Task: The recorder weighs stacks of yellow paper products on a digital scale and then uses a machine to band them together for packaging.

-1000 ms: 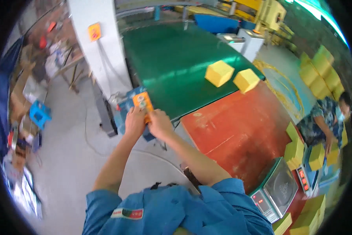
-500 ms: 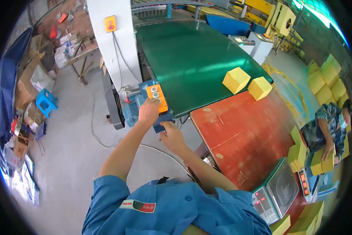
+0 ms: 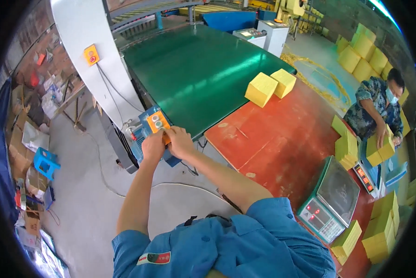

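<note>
An orange push-button box (image 3: 158, 122) with two round buttons sits on a blue motor housing (image 3: 140, 146) beside the conveyor's near left corner. Around the box's lower end, my left hand (image 3: 153, 146) has its fingers closed, their tips partly hidden. My right hand (image 3: 180, 142) lies close beside it, its thumb and curled fingers at the box's lower right edge. Both hands nearly touch each other there.
A green conveyor belt (image 3: 189, 69) meets a red table (image 3: 263, 143) bearing two yellow paper blocks (image 3: 261, 89). Scales (image 3: 330, 199) and yellow stacks stand at right, where a masked person (image 3: 372, 104) handles blocks. A white post (image 3: 85, 32) rises behind; a cable (image 3: 180, 184) crosses the floor.
My left hand has slid from the buttons to the box's lower end. My right hand has come up from the housing's edge to join it. The view has shifted and turned.
</note>
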### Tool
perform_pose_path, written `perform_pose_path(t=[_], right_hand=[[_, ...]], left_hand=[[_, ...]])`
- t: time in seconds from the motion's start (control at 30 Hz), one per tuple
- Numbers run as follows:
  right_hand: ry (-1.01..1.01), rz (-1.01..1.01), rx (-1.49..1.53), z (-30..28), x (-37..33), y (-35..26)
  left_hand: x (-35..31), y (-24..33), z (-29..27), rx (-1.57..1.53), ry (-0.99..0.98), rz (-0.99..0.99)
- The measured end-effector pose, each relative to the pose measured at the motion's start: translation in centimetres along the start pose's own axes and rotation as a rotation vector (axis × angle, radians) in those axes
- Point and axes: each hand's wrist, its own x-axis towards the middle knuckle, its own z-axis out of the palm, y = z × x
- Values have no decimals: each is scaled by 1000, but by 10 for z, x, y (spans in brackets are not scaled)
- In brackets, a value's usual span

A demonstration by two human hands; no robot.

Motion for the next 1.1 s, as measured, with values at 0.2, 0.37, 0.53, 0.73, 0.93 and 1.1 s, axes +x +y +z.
perform_pose_path(t=[0.2,0.37,0.53,0.73,0.93,1.1], right_hand=[[-63,48,90,10,11,-10],[-29,56,46,6,29,-4],[-65,23,-104,14,35,-11],[-21,-20,-93,12,24,-11],[-67,-14,-80,11,26,-12],[-53,-29,-93,7,31,-3]], left_hand=[[-1,-25,12,23,-10,-16],[4,-11,3,26,-34,26],[0,-21,8,27,-24,-46],[-3,-23,15,4,45,21],[-2,-25,15,-1,69,44],[3,-12,12,-14,95,41]])
